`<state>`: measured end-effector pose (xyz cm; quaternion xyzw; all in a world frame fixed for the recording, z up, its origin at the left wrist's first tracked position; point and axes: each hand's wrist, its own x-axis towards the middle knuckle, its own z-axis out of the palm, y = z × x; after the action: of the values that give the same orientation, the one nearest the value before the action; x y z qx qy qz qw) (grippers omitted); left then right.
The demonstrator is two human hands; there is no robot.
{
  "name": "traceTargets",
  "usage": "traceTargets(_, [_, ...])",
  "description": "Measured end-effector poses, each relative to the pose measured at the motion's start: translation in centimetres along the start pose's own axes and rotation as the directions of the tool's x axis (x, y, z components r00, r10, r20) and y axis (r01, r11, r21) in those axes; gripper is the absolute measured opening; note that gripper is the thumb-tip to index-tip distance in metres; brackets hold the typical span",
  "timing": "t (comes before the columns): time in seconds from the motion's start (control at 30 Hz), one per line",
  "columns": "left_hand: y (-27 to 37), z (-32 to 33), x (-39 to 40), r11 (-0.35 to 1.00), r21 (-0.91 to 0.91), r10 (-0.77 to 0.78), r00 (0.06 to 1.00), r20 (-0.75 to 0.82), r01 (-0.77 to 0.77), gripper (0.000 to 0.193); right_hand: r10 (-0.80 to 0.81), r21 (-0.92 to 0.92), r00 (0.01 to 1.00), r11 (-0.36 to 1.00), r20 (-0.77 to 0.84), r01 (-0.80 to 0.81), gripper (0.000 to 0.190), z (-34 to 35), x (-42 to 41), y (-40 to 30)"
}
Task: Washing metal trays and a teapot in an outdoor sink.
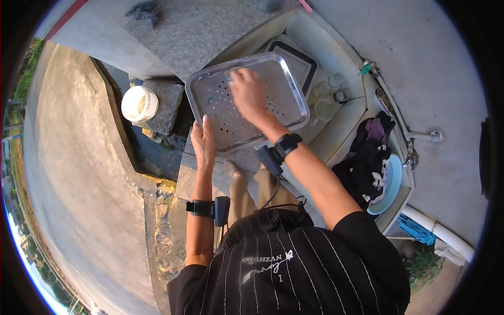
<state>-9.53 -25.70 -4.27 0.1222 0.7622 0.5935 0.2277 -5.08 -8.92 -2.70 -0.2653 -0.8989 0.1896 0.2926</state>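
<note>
A rectangular stainless-steel tray, its base dotted with small holes, is held tilted before me over the edge of a concrete basin. My left hand grips the tray's near left rim, thumb on top. Pressed to the inner face near the far rim is my right hand, its fingers closed over a small yellow-green scrubbing pad, mostly hidden under them. A thin green mark lies on the metal left of that hand; I cannot tell what it is.
Inside the basin are a dark-rimmed tray and several glass cups. Dark clothes fill a blue tub at right, below a wall pipe. A white bucket stands on a stone block by a water channel.
</note>
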Motion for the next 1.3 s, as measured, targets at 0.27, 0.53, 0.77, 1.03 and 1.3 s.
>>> traceTargets(0.27, [-0.5,0.0,-0.2,0.998,-0.037,-0.046,0.996,-0.075,0.044,0.038,-0.076,0.127,0.982,0.99,0.172,0.054,0.018,-3.9,-6.4,-1.3])
traceTargets(0.53, [-1.2,0.4,0.1,0.995,-0.102,0.009,0.995,-0.096,-0.019,0.033,0.005,0.042,1.0,0.999,-0.003,-0.005,0.011,-4.6,-5.5,0.3])
traceTargets(0.77, [-1.7,-0.5,0.0,0.997,-0.078,-0.014,0.997,-0.079,0.008,0.029,0.131,-0.029,0.991,0.991,0.035,-0.13,0.02,-7.0,-5.8,4.3])
traceTargets(1.03, [-0.6,-0.1,0.2,0.996,-0.073,-0.059,0.995,-0.075,0.053,0.027,-0.054,0.182,0.989,0.983,0.139,0.029,0.022,0.5,-3.4,-3.6])
traceTargets(1.3, [0.6,-0.2,0.0,0.975,-0.219,-0.045,0.999,-0.026,0.038,0.029,0.175,0.214,0.982,0.959,0.076,-0.187,0.013,-6.1,-6.1,4.0])
